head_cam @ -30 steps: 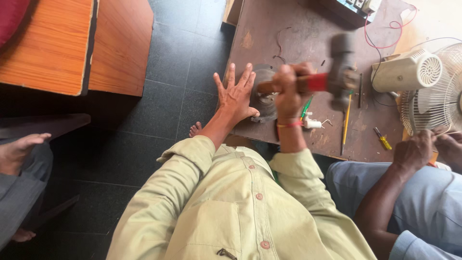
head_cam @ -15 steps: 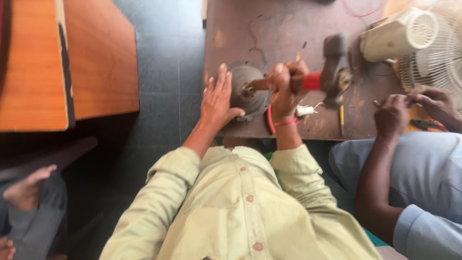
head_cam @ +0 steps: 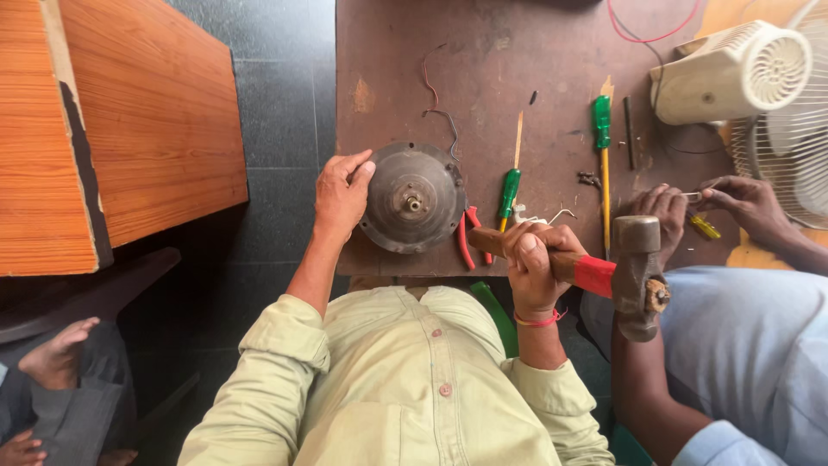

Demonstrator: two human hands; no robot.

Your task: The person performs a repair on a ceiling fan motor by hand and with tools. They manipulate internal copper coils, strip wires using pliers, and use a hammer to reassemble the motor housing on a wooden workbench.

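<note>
Hammer work fills the near edge of the brown wooden surface (head_cam: 535,52). The right hand (head_cam: 533,259) is clamped around the wooden handle of a hammer with a red collar and dull steel head (head_cam: 636,267), holding it level just off the near edge, the head hanging to the right beyond the surface. The left hand (head_cam: 342,194) rests with fingers loosely spread, touching the left rim of a round, dark metal motor housing (head_cam: 412,197) that lies flat near the near edge. Red-handled pliers (head_cam: 470,237) lie just beside the housing, a green-handled screwdriver (head_cam: 511,188) beyond them. At the far right corner sits what looks like a cream plastic fan motor casing (head_cam: 733,73), where another person's hands (head_cam: 716,207) work.
</note>
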